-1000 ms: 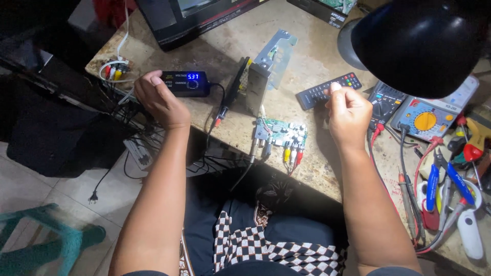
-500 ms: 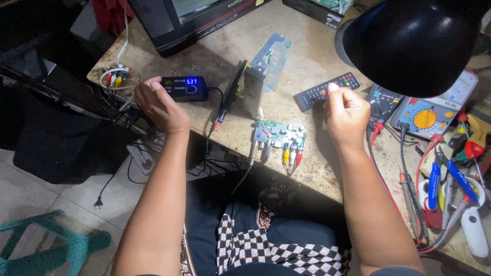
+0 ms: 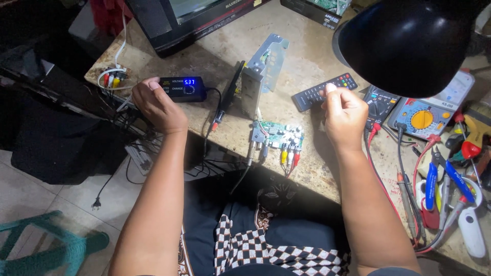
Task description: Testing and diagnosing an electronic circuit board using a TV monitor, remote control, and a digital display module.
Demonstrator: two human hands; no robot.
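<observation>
Your left hand (image 3: 158,106) curls loosely against the black voltage box (image 3: 182,88) at the table (image 3: 225,46) edge; your right hand (image 3: 343,113), fingers bunched, presses the remote control (image 3: 321,91) lying mid-table.

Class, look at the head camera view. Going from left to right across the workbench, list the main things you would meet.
Bundle of coloured plugs → left hand → black voltage adapter with blue display → green circuit board → right hand → yellow-dial multimeter → white tool handle.
</observation>
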